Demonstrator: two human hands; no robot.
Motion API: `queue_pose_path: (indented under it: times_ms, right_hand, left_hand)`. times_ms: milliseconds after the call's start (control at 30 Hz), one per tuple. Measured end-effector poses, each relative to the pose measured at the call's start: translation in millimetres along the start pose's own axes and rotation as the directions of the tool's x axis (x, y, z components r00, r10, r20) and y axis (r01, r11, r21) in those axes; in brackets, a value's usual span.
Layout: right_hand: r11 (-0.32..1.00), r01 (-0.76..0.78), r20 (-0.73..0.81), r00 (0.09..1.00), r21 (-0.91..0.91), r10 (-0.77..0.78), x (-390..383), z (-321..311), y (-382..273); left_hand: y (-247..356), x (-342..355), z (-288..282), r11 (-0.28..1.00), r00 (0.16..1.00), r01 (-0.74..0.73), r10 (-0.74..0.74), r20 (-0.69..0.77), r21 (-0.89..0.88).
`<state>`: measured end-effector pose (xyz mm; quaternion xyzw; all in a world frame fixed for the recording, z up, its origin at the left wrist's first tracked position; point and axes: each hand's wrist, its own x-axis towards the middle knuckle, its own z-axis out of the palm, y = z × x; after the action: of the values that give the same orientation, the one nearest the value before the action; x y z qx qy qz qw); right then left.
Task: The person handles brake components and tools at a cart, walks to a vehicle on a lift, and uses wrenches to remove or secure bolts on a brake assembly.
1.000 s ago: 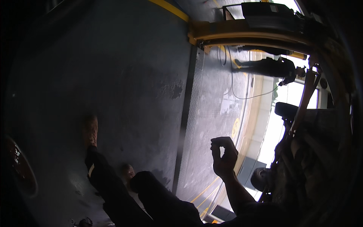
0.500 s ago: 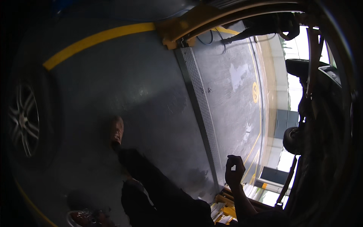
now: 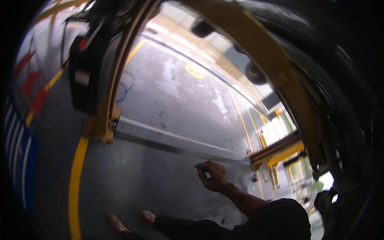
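Black-sleeved, the right hand (image 3: 212, 177) hovers near the metal floor plate (image 3: 172, 140), fingers curled ringlike; any grip cannot be told.

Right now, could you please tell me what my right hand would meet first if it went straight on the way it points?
The long grey metal strip on the floor seems first in line from your right hand, but depth is unclear, so it might pass above.

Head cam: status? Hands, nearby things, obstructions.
Right hand: curled in a ring, nothing visibly held. Left hand out of view. Floor strip beyond, yellow beam upper right. Nothing seen blocking it.
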<state>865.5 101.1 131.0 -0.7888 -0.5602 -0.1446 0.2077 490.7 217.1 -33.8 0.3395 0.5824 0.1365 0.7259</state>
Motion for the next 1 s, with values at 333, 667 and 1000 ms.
queue_pose_path:
  times_ms: [333, 667, 1000]
  right_hand:
    - [0.977, -0.075, -0.296, 0.955, -0.198, 0.014, 60.0, -93.4, -75.8]
    - [0.861, -0.471, -0.494, 0.804, -0.189, 0.331, 50.5, -190.9, -90.4]
    - [0.846, -0.532, -0.589, 0.698, -0.043, 0.409, 74.0, -229.3, -86.2]
  left_hand:
    - [202.4, 44.1, 59.4, 0.872, 0.824, -0.310, 0.047, 0.565, 0.380]
    - [299.8, 11.8, 173.7, 0.574, 0.529, -0.638, -0.159, 0.834, 0.513]
    - [381.4, -96.5, 287.2, 0.617, 0.442, -0.624, -0.227, 0.868, 0.479]
